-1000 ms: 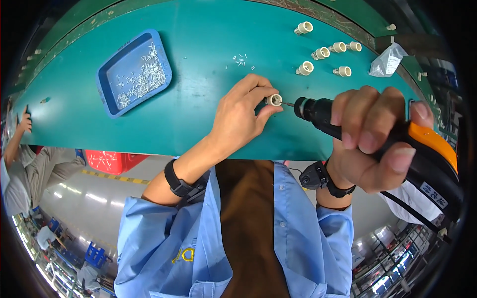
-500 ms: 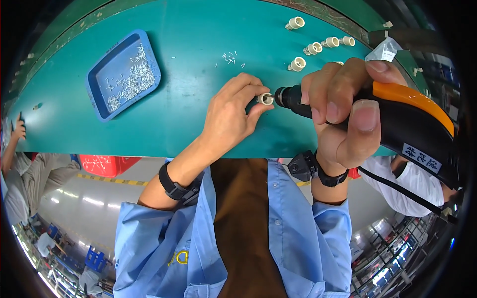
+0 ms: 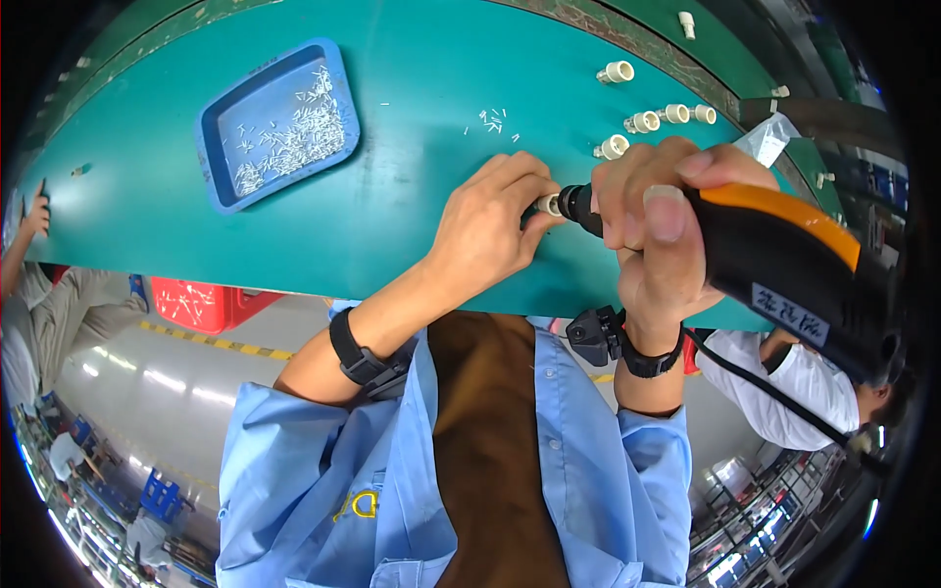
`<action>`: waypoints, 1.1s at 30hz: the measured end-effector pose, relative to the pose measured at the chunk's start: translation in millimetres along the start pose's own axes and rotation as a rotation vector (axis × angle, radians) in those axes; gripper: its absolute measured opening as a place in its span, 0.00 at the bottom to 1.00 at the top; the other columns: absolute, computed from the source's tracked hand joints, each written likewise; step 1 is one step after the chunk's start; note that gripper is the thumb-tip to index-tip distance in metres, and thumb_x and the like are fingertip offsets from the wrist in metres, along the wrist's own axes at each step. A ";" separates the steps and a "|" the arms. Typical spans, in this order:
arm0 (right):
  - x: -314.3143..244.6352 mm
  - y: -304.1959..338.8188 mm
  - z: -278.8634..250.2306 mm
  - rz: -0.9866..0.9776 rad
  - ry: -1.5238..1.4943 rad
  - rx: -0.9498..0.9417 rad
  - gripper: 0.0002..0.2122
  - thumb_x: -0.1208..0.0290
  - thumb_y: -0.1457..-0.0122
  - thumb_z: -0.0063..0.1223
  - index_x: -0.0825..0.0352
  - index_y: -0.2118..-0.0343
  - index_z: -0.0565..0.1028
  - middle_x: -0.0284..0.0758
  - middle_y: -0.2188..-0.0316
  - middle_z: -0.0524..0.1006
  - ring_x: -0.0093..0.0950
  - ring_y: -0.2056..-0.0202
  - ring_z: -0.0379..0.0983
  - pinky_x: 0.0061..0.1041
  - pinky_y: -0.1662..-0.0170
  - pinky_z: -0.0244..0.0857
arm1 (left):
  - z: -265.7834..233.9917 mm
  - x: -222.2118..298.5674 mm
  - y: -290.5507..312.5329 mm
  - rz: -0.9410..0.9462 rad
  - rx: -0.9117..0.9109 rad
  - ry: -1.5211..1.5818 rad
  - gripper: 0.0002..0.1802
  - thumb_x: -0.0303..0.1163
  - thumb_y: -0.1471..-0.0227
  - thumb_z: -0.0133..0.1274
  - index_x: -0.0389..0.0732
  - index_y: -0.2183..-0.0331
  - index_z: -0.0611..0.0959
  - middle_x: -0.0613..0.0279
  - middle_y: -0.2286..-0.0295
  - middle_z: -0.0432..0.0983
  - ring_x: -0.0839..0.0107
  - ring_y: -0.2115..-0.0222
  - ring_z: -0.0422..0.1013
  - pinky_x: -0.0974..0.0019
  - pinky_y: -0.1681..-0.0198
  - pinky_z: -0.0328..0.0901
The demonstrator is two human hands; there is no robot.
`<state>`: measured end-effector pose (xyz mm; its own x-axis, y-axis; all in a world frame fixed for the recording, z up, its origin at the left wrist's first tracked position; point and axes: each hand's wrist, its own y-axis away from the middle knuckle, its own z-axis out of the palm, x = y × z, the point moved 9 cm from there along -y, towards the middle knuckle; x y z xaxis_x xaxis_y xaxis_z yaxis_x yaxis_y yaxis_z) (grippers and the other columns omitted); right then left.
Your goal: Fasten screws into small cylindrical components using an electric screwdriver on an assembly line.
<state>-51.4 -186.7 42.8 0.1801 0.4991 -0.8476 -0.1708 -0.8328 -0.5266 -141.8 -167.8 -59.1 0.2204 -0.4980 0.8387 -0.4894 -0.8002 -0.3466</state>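
Observation:
Between the fingertips of my left hand (image 3: pixel 495 216) is a small cream cylindrical fitting (image 3: pixel 550 205), mostly covered by the fingers. My right hand (image 3: pixel 662 225) is wrapped round a black and orange electric screwdriver (image 3: pixel 784 260), held nearly level. The tool's dark nose meets the open end of the fitting; its tip is hidden there. Several more cream fittings (image 3: pixel 642 122) lie on the green table beyond my right hand. A blue tray (image 3: pixel 221 171) to the left holds many small silvery pins, and a few loose pins (image 3: pixel 493 122) are scattered on the table ahead.
The screwdriver's black cable (image 3: pixel 774 387) runs off to the lower right. A clear plastic bag (image 3: pixel 767 139) lies at the table's far right. A red bin (image 3: pixel 201 306) stands on the floor at left. Other people are at the left edge and right side.
The screwdriver's nose has closed the gap and now meets the fitting in my left hand. The view has shifted, so the tray and table things appear farther right.

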 end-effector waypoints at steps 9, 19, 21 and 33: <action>-35.4 -28.1 -29.9 -0.138 -0.271 0.055 0.14 0.66 0.43 0.39 0.67 0.56 0.64 0.30 0.81 0.64 0.23 0.81 0.61 0.28 0.73 0.59 | 0.2 0.5 7.5 0.039 0.028 0.006 0.10 0.22 0.65 0.59 0.35 0.74 0.77 0.60 0.73 0.69 0.61 0.72 0.68 0.62 0.70 0.64; 54.6 -38.1 -8.6 -0.001 -0.258 0.224 0.13 0.72 0.45 0.43 0.69 0.58 0.62 0.31 0.82 0.64 0.23 0.82 0.61 0.32 0.72 0.61 | 0.2 1.9 8.8 0.027 0.052 -0.089 0.13 0.23 0.67 0.61 0.35 0.74 0.76 0.57 0.71 0.69 0.59 0.71 0.68 0.62 0.69 0.65; 50.9 -38.3 -10.2 -0.018 -0.304 0.210 0.13 0.71 0.44 0.42 0.68 0.57 0.62 0.31 0.82 0.63 0.23 0.82 0.61 0.31 0.73 0.60 | -0.7 2.0 8.7 0.032 0.054 -0.089 0.15 0.25 0.67 0.62 0.34 0.71 0.76 0.56 0.70 0.68 0.59 0.70 0.68 0.63 0.69 0.65; -18.2 -19.6 -25.9 -0.171 -0.532 -0.103 0.17 0.61 0.42 0.38 0.60 0.51 0.65 0.25 0.80 0.63 0.19 0.82 0.59 0.24 0.74 0.56 | -37.3 -2.0 -7.3 -0.143 0.075 0.054 0.15 0.25 0.64 0.62 0.35 0.68 0.80 0.59 0.71 0.68 0.66 0.74 0.68 0.66 0.74 0.63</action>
<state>-26.3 -185.7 70.3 -0.3201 0.6589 -0.6808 -0.0816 -0.7351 -0.6731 -170.1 -148.5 -42.5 0.2365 -0.3597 0.9026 -0.3913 -0.8856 -0.2503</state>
